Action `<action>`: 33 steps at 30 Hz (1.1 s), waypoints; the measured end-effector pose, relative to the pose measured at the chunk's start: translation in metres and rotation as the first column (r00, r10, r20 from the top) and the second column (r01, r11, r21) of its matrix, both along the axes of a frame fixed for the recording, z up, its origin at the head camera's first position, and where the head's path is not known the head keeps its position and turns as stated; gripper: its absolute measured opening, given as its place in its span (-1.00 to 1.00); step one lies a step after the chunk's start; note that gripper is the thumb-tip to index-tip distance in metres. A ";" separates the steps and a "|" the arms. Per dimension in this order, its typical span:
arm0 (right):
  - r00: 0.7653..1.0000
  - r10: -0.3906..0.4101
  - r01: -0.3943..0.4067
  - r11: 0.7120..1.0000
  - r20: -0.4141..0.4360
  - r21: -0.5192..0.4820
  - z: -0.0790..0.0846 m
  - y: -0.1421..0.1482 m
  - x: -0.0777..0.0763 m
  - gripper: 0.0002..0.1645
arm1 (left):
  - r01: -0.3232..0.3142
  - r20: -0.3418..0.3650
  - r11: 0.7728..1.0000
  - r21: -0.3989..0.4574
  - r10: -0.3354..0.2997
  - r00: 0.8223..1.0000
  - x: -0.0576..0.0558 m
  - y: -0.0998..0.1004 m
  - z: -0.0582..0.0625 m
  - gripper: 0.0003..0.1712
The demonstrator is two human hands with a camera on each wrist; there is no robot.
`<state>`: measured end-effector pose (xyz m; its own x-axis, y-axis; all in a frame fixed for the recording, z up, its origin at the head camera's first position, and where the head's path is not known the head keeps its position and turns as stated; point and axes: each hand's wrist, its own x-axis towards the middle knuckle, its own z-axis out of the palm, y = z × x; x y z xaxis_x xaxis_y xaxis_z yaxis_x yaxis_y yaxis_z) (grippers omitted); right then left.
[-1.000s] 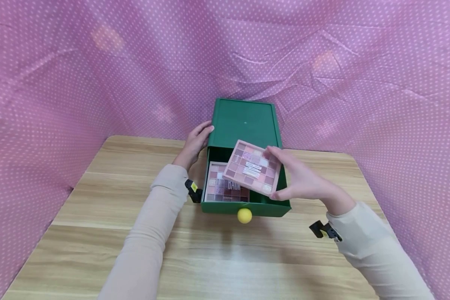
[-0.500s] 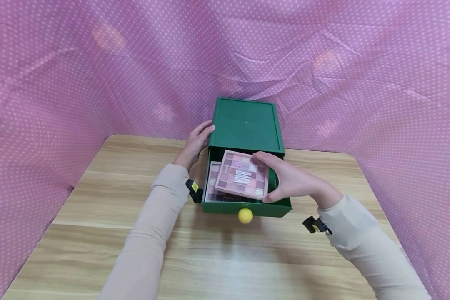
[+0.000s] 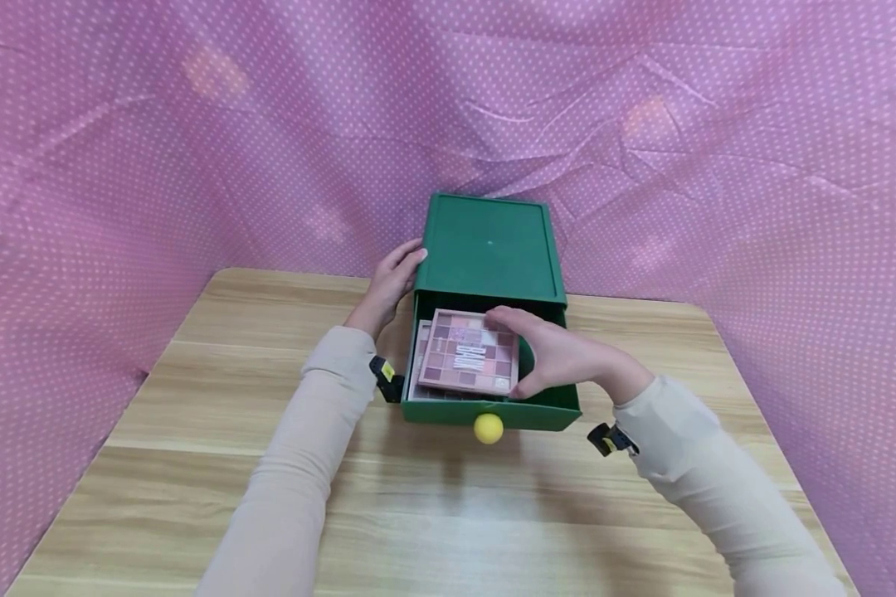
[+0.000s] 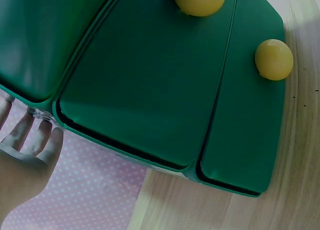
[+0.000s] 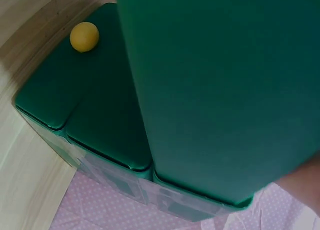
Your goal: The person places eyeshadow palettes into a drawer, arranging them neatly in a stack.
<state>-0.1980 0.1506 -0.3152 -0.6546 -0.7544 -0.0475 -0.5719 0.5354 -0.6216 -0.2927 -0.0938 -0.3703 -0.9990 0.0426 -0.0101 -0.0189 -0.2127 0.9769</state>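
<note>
A green drawer cabinet [image 3: 493, 249] stands at the table's back, its top drawer [image 3: 538, 417] pulled out. My right hand [image 3: 560, 352] pinches a pink eyeshadow palette [image 3: 469, 356] by its right side, thumb at the near corner and fingers at the far edge. This palette is low in the drawer, overlapping a second eyeshadow palette [image 3: 422, 338] whose left strip shows. My left hand [image 3: 388, 286] rests against the cabinet's left side, fingers extended along it in the left wrist view. In the right wrist view the drawer hides most of the right hand [image 5: 305, 185].
A yellow ball knob [image 3: 489, 429] sticks out from the drawer front. Two lower drawers with similar knobs [image 4: 274, 59] are closed. The wooden table [image 3: 448, 514] extends in front, and a pink dotted cloth [image 3: 343, 124] hangs behind and at both sides.
My right hand has carried the palette left and down, over the second palette, and turned it straighter. My left hand has stayed at the cabinet's side.
</note>
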 end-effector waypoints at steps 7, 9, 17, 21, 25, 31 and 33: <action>0.998 0.028 -0.027 0.999 -0.048 0.018 -0.006 -0.008 0.001 0.05 | 0.008 -0.006 1.000 0.001 -0.008 1.000 0.000 0.000 0.000 -0.47; 0.998 0.036 -0.035 0.999 -0.057 0.029 -0.007 -0.010 0.002 0.05 | 0.008 -0.005 1.000 0.002 -0.008 1.000 0.000 0.000 0.000 -0.47; 0.994 0.064 -0.058 0.996 -0.089 0.066 -0.008 -0.015 0.001 0.06 | 0.008 -0.010 1.000 0.008 -0.008 1.000 -0.001 0.001 -0.001 -0.47; 0.994 0.077 -0.074 0.996 -0.074 0.053 -0.008 -0.016 0.000 0.10 | 0.008 -0.017 1.000 0.005 -0.008 1.000 -0.001 0.001 -0.001 -0.48; 0.994 0.092 -0.089 0.995 -0.061 0.049 -0.008 -0.017 0.000 0.11 | 0.008 -0.022 1.000 0.011 -0.008 1.000 -0.001 0.000 -0.001 -0.48; 0.993 0.111 -0.107 0.992 -0.051 0.063 -0.007 -0.017 0.000 0.09 | 0.000 -0.015 1.000 0.006 0.000 1.000 -0.002 0.000 -0.002 -0.48; 0.993 0.110 -0.108 0.992 -0.042 0.061 -0.006 -0.017 0.000 0.08 | -0.005 -0.013 1.000 0.003 0.005 1.000 -0.002 0.000 -0.001 -0.48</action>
